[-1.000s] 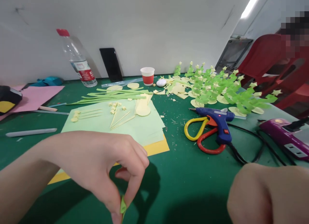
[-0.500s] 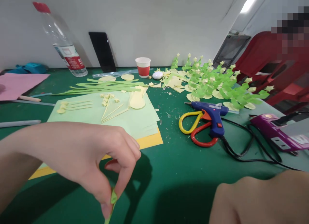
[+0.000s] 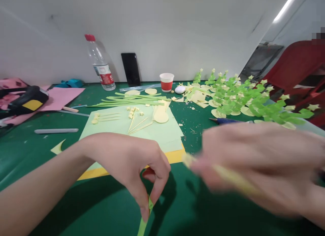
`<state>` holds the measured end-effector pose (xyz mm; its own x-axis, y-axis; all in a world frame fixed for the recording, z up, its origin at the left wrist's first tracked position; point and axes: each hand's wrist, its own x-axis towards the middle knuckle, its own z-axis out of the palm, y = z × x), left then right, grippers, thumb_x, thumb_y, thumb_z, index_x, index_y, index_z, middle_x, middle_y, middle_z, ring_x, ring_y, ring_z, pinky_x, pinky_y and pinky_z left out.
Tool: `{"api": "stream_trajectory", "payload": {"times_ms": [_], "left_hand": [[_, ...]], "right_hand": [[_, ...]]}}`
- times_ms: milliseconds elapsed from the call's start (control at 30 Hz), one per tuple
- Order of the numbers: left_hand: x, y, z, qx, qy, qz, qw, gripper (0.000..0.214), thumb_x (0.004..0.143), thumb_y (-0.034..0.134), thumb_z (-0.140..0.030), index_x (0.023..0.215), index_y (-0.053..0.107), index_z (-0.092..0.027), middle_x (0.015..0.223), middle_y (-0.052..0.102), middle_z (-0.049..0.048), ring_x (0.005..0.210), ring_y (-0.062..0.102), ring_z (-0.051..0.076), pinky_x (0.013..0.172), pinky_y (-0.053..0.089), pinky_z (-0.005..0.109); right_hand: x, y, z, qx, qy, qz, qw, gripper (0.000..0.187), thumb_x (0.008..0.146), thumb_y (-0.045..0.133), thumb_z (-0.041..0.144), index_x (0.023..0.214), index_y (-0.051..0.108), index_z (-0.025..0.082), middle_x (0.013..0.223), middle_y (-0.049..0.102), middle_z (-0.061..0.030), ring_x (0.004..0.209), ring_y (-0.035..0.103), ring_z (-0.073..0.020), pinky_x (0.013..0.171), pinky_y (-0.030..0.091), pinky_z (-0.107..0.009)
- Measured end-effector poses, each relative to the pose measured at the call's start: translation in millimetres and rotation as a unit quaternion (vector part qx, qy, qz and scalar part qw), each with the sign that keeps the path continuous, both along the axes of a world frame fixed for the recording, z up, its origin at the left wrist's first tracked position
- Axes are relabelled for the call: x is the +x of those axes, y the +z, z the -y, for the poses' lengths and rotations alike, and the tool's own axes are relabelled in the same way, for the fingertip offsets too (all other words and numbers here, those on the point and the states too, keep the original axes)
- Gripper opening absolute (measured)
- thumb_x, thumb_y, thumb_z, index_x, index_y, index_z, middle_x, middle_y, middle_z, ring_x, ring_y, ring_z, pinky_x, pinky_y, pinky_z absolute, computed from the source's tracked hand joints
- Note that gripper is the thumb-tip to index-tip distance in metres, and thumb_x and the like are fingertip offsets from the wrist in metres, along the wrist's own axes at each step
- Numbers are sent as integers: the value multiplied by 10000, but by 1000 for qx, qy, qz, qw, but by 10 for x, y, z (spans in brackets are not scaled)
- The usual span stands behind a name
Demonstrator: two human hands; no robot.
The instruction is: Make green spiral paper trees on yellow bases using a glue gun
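At the lower middle, my left hand pinches a light green paper strip between thumb and fingertips, above the green tabletop. My right hand is smeared by motion at the right, its fingers closed around a pale yellow stick-like piece. One end of that piece pokes out past the fingertips towards the left; its exact kind is blurred. Beyond my left hand, light green paper sheets carry thin yellow sticks, small paper stars and pale paper discs. Behind my right hand only the tip of a blue glue gun shows.
Finished green paper plants with star tops crowd the back right. Along the wall stand a water bottle, a phone and a paper cup. Green strips lie behind the sheets. Pink paper and a grey stick are left.
My right hand has come up into view from the lower right, carrying the pale yellow piece, and covers most of the glue gun. My left hand still pinches the strip. The view has shifted left.
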<state>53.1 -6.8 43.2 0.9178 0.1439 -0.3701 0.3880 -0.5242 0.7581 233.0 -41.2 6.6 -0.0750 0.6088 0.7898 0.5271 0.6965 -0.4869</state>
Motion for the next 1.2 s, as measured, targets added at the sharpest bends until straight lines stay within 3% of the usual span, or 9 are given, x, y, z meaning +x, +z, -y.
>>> {"api": "stream_trajectory", "payload": {"times_ms": [33,100,267,433,567,667,833,967,1200], "left_hand": [[5,-1,4,-5,3,-4,1000,86,637,674,-96,601,637,-165,529,363,-61,517,374,83,501,349,203],[18,-4,12,-10,9,-7,1000,125,622,690,-99,563,616,-181,505,359,-59,505,388,95,502,358,220],[31,-25,10,8,44,22,999,184,586,717,-77,531,591,-199,482,365,-57,499,404,113,503,359,240],[12,-28,-26,82,154,72,982,97,648,692,-194,599,607,-198,535,463,-42,521,414,104,500,337,232],[23,-33,-63,168,322,154,919,119,667,668,-284,620,599,-200,568,466,-53,532,412,85,510,332,212],[53,-55,-88,186,403,189,876,150,674,650,-304,601,578,-194,549,435,-63,511,387,78,478,305,205],[103,-101,-82,173,431,201,863,181,641,675,-302,569,561,-181,579,492,-47,575,447,103,526,341,227],[117,-122,-53,194,424,207,860,191,635,685,-293,560,552,-178,600,487,-40,606,462,110,542,352,230],[166,-135,2,258,428,237,833,158,678,643,-245,563,552,-186,613,522,-37,625,460,114,570,374,233]], "right_hand": [[-42,39,-98,-3,53,40,998,305,759,528,323,518,647,178,367,466,25,665,444,-124,559,457,-249],[-56,28,-282,-51,127,150,979,169,755,565,242,704,701,156,562,587,9,503,470,-78,447,391,-200],[-2,-267,-549,-187,97,290,934,188,787,500,184,749,683,166,676,626,-52,609,546,-137,527,342,-237],[-22,-249,-553,-241,87,252,933,248,776,431,110,847,667,141,830,661,-73,716,572,-160,602,368,-252],[8,-60,-526,-298,113,195,928,234,780,435,166,790,668,142,565,595,2,497,487,-86,478,344,-203],[31,28,-517,-404,196,92,889,214,768,498,251,636,635,153,454,498,46,420,423,-54,448,334,-187],[44,70,-505,-515,273,-59,811,250,742,551,294,541,596,153,458,455,45,432,383,-46,436,276,-198],[62,102,-480,-541,352,-65,761,172,718,603,300,599,618,177,505,397,54,476,292,-46,447,228,-204],[45,145,-429,-550,315,-58,771,109,697,622,292,624,656,219,560,419,41,503,275,-63,441,208,-220]]}}
